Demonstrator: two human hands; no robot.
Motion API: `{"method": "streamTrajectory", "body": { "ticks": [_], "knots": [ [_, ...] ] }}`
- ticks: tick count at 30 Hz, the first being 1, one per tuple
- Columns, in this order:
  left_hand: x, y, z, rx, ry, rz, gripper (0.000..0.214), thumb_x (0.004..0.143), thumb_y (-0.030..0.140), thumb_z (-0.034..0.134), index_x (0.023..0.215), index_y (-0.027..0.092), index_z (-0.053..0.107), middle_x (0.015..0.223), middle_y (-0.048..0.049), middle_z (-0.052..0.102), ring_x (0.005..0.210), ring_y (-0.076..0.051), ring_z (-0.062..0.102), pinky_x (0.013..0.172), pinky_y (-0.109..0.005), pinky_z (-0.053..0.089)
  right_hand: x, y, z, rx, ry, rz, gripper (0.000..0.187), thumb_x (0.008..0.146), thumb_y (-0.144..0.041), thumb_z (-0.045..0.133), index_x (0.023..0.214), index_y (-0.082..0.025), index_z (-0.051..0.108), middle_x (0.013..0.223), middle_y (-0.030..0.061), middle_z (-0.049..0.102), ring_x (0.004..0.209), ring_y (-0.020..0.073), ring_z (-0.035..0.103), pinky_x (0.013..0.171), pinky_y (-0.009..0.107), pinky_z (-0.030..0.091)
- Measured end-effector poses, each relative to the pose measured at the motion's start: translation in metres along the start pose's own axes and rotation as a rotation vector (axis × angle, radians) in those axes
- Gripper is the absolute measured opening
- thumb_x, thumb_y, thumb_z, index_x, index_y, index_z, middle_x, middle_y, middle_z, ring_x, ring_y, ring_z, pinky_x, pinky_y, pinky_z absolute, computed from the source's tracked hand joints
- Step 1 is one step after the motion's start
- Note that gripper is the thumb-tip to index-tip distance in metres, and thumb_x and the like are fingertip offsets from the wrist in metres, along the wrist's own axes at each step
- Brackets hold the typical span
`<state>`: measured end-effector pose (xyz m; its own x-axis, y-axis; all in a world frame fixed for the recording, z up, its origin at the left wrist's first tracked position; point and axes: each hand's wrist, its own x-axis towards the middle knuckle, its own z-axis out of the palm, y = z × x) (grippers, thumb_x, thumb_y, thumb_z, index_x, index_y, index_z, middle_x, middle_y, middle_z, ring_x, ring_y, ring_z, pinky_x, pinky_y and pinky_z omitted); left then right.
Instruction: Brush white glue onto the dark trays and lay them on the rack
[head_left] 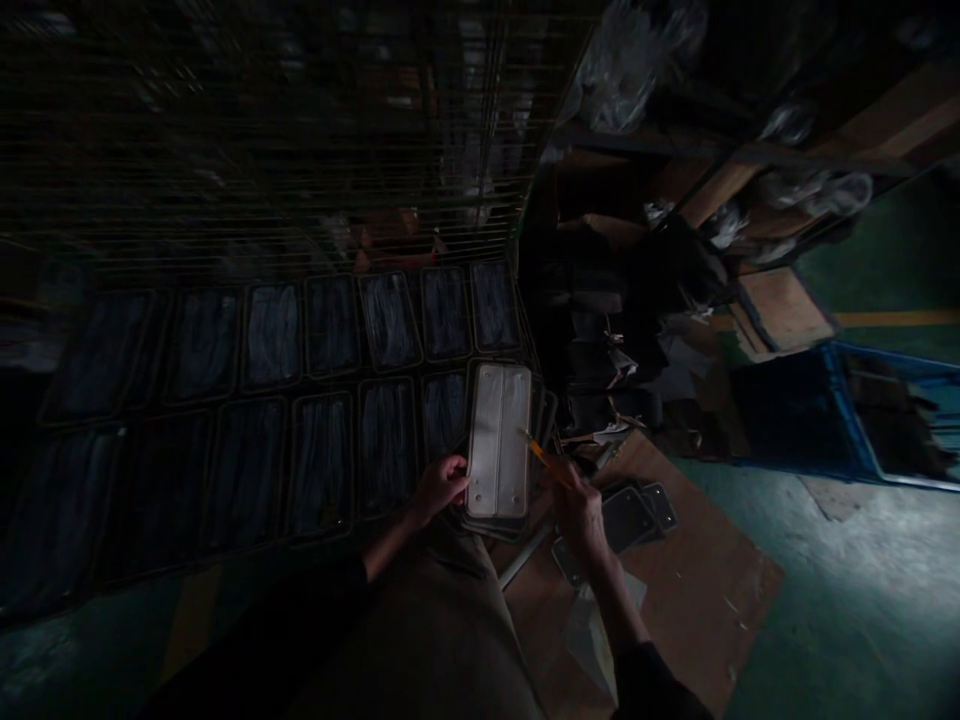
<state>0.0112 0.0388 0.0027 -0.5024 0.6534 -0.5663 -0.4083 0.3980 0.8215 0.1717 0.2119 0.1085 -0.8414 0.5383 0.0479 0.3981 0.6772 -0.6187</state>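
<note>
My left hand [441, 485] grips the left edge of a pale rectangular plate [498, 440], the top one of a small stack. My right hand [579, 510] is closed on a thin yellow stick-like tool [546, 461] whose tip touches the plate's right edge. Rows of dark rectangular plates [330, 400] lie side by side on a wire rack [262, 250] in front of me. A few dark plates [637, 512] lie on brown cardboard under my right hand.
The scene is very dim. Wire shelving rises behind the rack. Cluttered wooden shelves [712, 260] with bags stand at the right. A blue crate [847, 410] sits on the green floor [862, 590], and brown cardboard [690, 590] lies beside my lap.
</note>
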Motion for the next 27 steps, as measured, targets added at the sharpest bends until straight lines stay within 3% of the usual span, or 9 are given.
{"method": "streamTrajectory", "body": {
  "ticks": [4, 10, 14, 19, 23, 26, 27],
  "knots": [
    [0.002, -0.002, 0.001, 0.038, -0.021, 0.009, 0.020, 0.069, 0.018, 0.058, 0.089, 0.016, 0.054, 0.061, 0.0062, 0.054, 0.042, -0.008, 0.049, 0.038, -0.017, 0.040, 0.035, -0.004, 0.015, -0.013, 0.058, -0.110, 0.032, 0.098, -0.025, 0.036, 0.118, -0.018, 0.058, 0.102, 0.0092, 0.070, 0.091, 0.0167, 0.067, 0.073, 0.022, 0.050],
    [0.007, -0.007, 0.001, 0.065, -0.037, -0.003, 0.024, 0.069, 0.017, 0.058, 0.093, 0.017, 0.055, 0.063, 0.0072, 0.056, 0.037, -0.005, 0.047, 0.037, -0.015, 0.035, 0.042, -0.009, 0.021, -0.063, -0.017, -0.089, 0.028, 0.097, -0.023, 0.039, 0.116, -0.019, 0.058, 0.082, 0.0026, 0.071, 0.065, 0.0130, 0.067, 0.056, 0.019, 0.045],
    [0.007, -0.010, 0.000, 0.044, 0.003, -0.013, 0.034, 0.070, 0.019, 0.062, 0.103, 0.015, 0.055, 0.064, 0.0064, 0.058, 0.036, -0.005, 0.046, 0.037, -0.016, 0.033, 0.064, -0.008, 0.019, -0.043, 0.025, -0.145, 0.028, 0.098, -0.024, 0.038, 0.118, -0.019, 0.057, 0.090, 0.0042, 0.071, 0.074, 0.0128, 0.067, 0.063, 0.018, 0.047],
    [0.008, -0.009, 0.000, 0.053, -0.001, -0.043, 0.045, 0.070, 0.016, 0.060, 0.114, 0.013, 0.053, 0.062, 0.0068, 0.056, 0.037, -0.005, 0.046, 0.038, -0.016, 0.033, 0.105, 0.003, 0.030, -0.186, 0.040, -0.221, 0.031, 0.097, -0.021, 0.038, 0.118, -0.016, 0.060, 0.101, 0.0098, 0.069, 0.082, 0.0173, 0.068, 0.065, 0.022, 0.049],
    [0.007, -0.006, -0.001, 0.041, 0.019, -0.053, 0.051, 0.068, 0.013, 0.058, 0.119, 0.014, 0.054, 0.068, 0.0059, 0.057, 0.039, -0.005, 0.047, 0.040, -0.017, 0.035, 0.081, 0.007, 0.036, -0.215, -0.060, -0.258, 0.036, 0.095, -0.018, 0.033, 0.121, -0.016, 0.058, 0.102, 0.0117, 0.069, 0.078, 0.0197, 0.068, 0.060, 0.026, 0.050],
    [0.004, -0.004, -0.002, -0.029, 0.027, -0.075, 0.055, 0.064, 0.011, 0.058, 0.119, 0.015, 0.056, 0.073, 0.0042, 0.058, 0.042, -0.005, 0.049, 0.042, -0.017, 0.036, 0.038, -0.001, 0.034, -0.151, -0.202, -0.271, 0.035, 0.094, -0.023, 0.036, 0.118, -0.026, 0.061, 0.094, 0.0063, 0.071, 0.070, 0.0193, 0.068, 0.054, 0.027, 0.052],
    [0.003, -0.004, -0.003, -0.067, 0.011, -0.078, 0.055, 0.063, 0.011, 0.058, 0.118, 0.015, 0.057, 0.075, 0.0034, 0.059, 0.043, -0.005, 0.049, 0.043, -0.018, 0.036, 0.024, -0.007, 0.032, -0.131, -0.190, -0.238, 0.034, 0.093, -0.026, 0.038, 0.116, -0.031, 0.062, 0.088, 0.0040, 0.071, 0.063, 0.0187, 0.067, 0.048, 0.026, 0.051]
  ]
}}
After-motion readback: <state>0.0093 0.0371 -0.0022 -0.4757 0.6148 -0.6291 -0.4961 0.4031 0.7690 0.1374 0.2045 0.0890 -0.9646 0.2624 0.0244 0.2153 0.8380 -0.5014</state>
